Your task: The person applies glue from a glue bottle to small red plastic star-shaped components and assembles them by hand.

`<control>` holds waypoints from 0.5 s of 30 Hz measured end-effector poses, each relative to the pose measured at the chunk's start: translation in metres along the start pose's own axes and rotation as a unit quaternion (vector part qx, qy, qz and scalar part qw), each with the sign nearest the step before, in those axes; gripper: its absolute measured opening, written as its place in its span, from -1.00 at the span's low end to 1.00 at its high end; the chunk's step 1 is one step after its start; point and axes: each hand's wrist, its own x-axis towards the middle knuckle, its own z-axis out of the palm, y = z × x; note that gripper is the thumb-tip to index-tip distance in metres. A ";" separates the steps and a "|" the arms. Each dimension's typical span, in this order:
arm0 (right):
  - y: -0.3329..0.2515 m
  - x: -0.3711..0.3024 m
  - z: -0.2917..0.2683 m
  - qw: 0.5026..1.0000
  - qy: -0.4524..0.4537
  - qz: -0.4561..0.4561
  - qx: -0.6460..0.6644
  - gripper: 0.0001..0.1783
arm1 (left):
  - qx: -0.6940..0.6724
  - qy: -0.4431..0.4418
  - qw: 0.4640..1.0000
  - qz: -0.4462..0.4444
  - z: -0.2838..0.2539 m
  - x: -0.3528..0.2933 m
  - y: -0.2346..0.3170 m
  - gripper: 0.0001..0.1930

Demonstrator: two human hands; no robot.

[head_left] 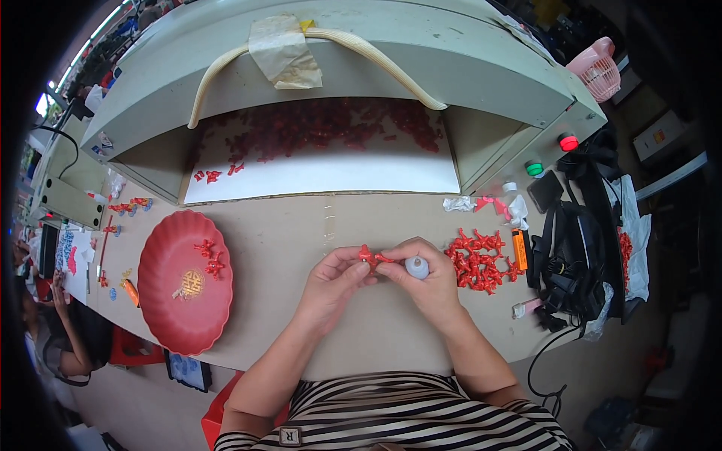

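Together, both bare hands (332,283) pinch a glossy red figure (366,253), the right also gripping a rounded pale bottle (417,266).

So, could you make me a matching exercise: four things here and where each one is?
1. Scalloped red dish
2. Pale, round-ended object
3. Green button
4. Cluster of red pieces

A. Held in the right hand
B. On the table, right of that hand
C. Beside the red button
D. Left of the left hand

Pairs: 1-D, 2-A, 3-C, 4-B
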 end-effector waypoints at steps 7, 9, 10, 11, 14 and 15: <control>0.003 -0.001 0.000 0.999 0.020 -0.019 -0.024 -0.81 | 0.027 0.001 1.000 0.001 0.001 0.001 -0.003 -0.80; 0.003 0.000 0.001 0.998 0.018 -0.031 -0.042 -0.81 | 0.027 0.001 1.000 0.003 0.001 0.000 -0.003 -0.80; 0.003 0.000 0.001 0.998 0.018 -0.031 -0.042 -0.81 | 0.027 0.000 1.000 0.005 0.001 0.000 -0.003 -0.80; 0.002 0.000 0.001 0.998 0.020 -0.039 -0.051 -0.80 | 0.027 0.000 1.000 0.004 0.001 0.000 -0.003 -0.80; 0.003 0.000 0.002 0.997 0.021 -0.050 -0.061 -0.80 | 0.027 0.005 1.000 0.011 0.001 0.000 -0.003 -0.80; 0.004 0.000 0.002 0.996 0.022 -0.054 -0.062 -0.79 | 0.046 0.012 0.999 0.019 0.002 0.000 -0.003 -0.81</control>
